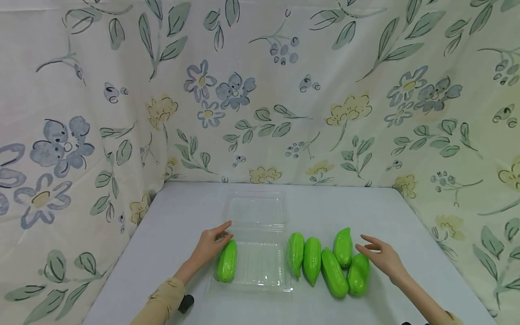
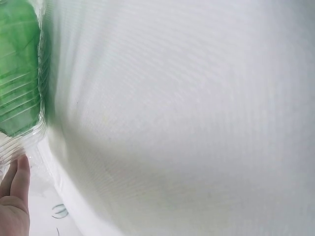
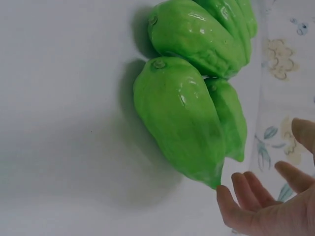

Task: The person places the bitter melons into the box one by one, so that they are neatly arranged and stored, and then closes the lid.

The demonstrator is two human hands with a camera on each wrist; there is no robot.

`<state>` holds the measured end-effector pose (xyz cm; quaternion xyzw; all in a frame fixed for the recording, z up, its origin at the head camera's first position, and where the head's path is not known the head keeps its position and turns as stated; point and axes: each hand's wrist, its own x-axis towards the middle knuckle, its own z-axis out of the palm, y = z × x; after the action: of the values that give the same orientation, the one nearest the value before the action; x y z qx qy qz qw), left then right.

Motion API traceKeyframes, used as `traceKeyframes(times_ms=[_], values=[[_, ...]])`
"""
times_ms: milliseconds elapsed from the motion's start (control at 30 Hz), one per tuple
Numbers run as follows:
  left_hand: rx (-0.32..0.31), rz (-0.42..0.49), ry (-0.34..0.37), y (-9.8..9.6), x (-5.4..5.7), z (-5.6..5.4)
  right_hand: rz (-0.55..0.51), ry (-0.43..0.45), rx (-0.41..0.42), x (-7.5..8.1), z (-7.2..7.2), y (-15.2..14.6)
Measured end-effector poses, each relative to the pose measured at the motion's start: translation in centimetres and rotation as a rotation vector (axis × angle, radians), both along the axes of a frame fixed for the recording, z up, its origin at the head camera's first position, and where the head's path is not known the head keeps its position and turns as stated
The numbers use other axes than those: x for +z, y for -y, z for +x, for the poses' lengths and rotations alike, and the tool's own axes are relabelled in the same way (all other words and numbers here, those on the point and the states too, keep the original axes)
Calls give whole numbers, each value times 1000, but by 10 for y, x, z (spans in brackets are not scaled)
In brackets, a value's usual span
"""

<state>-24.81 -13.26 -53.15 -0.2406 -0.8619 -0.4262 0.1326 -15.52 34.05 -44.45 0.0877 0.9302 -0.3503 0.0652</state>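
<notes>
A clear plastic clamshell box lies with its lid folded back away from me. Inside it, along the left side, rests one glossy green gourd-like vegetable, also seen through the ribbed wall in the left wrist view. My left hand reaches over the box's left edge, thumb and forefinger apart, fingertips just beyond the gourd's far end. On the right, my right hand has its fingers spread and slightly bent. One fingertip is right at the pointed tip of the nearest loose gourd.
Several more green gourds lie in a loose row on the white table, right of the box. A black object shows by the left sleeve. Floral cloth hangs behind the table and at both sides.
</notes>
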Motion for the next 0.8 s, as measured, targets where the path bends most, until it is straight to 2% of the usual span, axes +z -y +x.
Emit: traceKeyframes(times_ms=[467,800], values=[[-5,-7,-20,0,-2,-1,0,70,-40,-17,6,-12],[11,2,-54,-2,-1,0,-105,158,-36,-29,7,-10]])
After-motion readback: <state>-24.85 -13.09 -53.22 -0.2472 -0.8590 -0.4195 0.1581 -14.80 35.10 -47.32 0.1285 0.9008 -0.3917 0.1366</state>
